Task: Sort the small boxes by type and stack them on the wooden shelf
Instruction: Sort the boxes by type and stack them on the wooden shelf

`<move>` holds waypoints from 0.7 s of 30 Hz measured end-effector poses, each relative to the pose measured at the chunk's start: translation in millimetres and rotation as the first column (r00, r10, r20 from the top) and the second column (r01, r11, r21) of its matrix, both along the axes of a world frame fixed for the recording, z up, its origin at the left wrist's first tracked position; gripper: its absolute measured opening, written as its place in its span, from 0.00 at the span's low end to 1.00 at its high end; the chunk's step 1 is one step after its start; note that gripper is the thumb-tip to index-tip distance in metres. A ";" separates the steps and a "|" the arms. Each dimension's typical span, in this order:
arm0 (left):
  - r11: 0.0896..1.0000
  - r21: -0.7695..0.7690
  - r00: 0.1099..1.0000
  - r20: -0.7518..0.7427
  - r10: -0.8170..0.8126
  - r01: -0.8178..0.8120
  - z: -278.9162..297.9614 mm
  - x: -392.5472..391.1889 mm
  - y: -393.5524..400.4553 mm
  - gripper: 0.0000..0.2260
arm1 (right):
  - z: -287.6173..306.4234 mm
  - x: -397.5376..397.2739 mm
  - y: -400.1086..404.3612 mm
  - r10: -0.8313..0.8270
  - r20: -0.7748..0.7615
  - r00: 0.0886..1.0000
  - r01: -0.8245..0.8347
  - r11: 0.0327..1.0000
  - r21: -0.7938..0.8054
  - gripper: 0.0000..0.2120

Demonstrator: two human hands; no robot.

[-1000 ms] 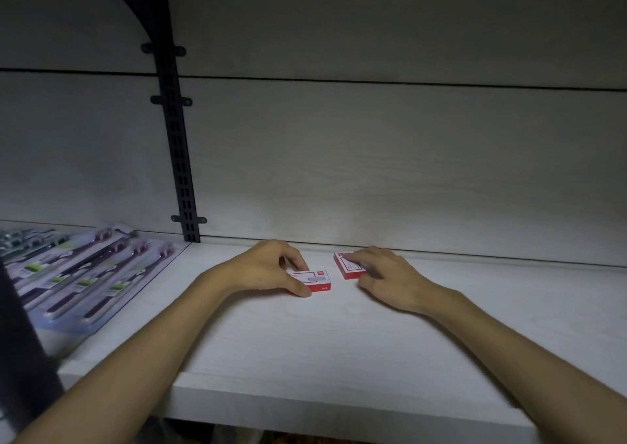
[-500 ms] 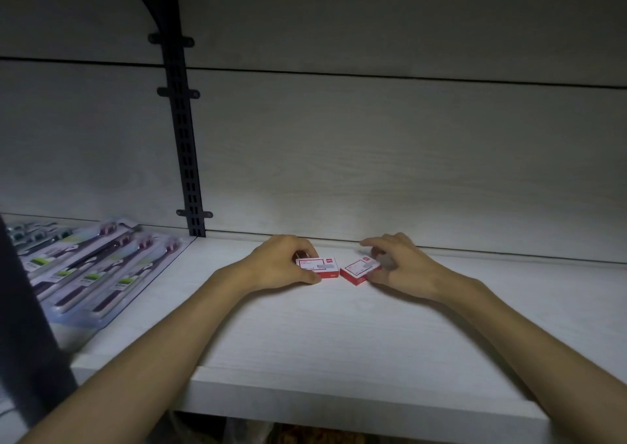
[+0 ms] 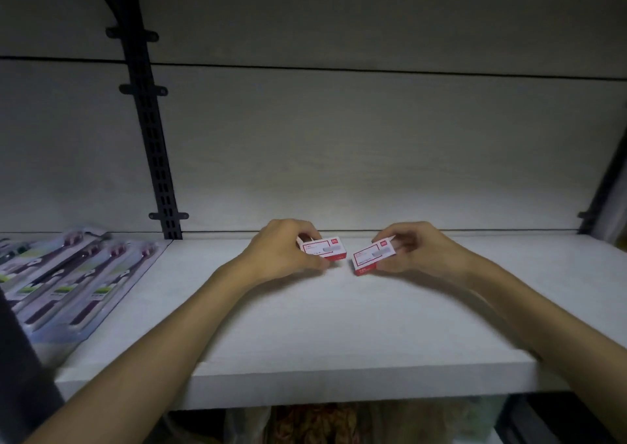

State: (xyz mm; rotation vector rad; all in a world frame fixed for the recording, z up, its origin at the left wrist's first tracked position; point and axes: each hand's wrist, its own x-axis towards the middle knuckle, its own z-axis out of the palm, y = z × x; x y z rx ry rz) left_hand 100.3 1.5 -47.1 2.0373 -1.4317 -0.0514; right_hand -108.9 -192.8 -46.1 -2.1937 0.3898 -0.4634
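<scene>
Back panel (image 3: pixel 373 145): pale wood-grain board, upright behind the shelf, crossed by a thin dark horizontal seam high up.

Wooden shelf (image 3: pixel 339 324): pale, whitewashed wood-grain plank, flat, thick front edge toward the viewer at 6 o'clock. Carries all items listed below.

Upright rail (image 3: pixel 151 138): black slotted metal strip, fixed to the back panel at 10 o'clock, curving off at the top, with small black cross-brackets along it.

Blister packs (image 3: pixel 78 280): clear plastic packs of toothbrushes with dark red heads and green card labels, lying flat in an overlapping row at the shelf's 9 o'clock end, well apart from the boxes.

Left hand (image 3: pixel 283 257): bare, forearm entering from 7 o'clock. Closed around the left box, thumb on its near side, fingers over its far end.

Right hand (image 3: pixel 415 250): bare, forearm entering from 4 o'clock. Pinching the right box, fingertips on its far edge, thumb on the near side.

Left box (image 3: pixel 327 249): small flat red-and-white cardboard box, white label face up, at shelf centre toward 12 o'clock. Whether it touches the shelf cannot be told.

Right box (image 3: pixel 371 257): same red-and-white type, just beside the left box at its 3 o'clock, a narrow gap between them. Tilted, near corner low at the shelf.
</scene>
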 end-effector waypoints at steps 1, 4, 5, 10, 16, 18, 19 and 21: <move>0.999 -0.030 0.999 -0.031 -0.037 0.036 3.8 -10.5 -0.4 0.16 | 0.7 -13.4 1.1 -0.023 0.014 1.000 0.023 1.000 0.017 0.17; 0.990 -0.090 0.989 -0.088 -0.120 0.112 13.9 -47.4 -2.6 0.15 | 1.4 -59.0 5.7 -0.053 0.076 0.996 0.043 0.990 0.136 0.21; 0.985 -0.111 0.984 -0.098 -0.146 0.135 16.4 -63.5 -5.3 0.15 | 1.4 -78.4 6.8 -0.064 0.113 0.992 0.039 0.978 0.207 0.22; 0.963 -0.183 0.960 -0.165 -0.228 0.197 22.3 -138.5 -17.6 0.14 | -2.5 -158.7 10.4 -0.172 0.237 0.956 0.070 0.919 0.387 0.21; 0.949 -0.209 0.942 -0.193 -0.276 0.235 21.3 -248.5 -45.4 0.15 | -0.8 -272.8 -3.3 -0.238 0.261 0.936 0.122 0.911 0.395 0.23; 0.953 -0.191 0.950 -0.158 -0.268 0.237 17.8 -285.4 -55.1 0.14 | -3.0 -313.2 -10.4 -0.244 0.264 0.933 0.129 0.913 0.387 0.23; 0.954 -0.189 0.951 -0.160 -0.265 0.234 16.0 -304.0 -60.2 0.14 | -3.5 -333.8 -13.2 -0.248 0.263 0.932 0.131 0.910 0.393 0.23; 0.954 -0.185 0.950 -0.162 -0.267 0.236 11.4 -343.2 -71.4 0.13 | -4.5 -376.3 -19.8 -0.258 0.263 0.929 0.138 0.906 0.401 0.22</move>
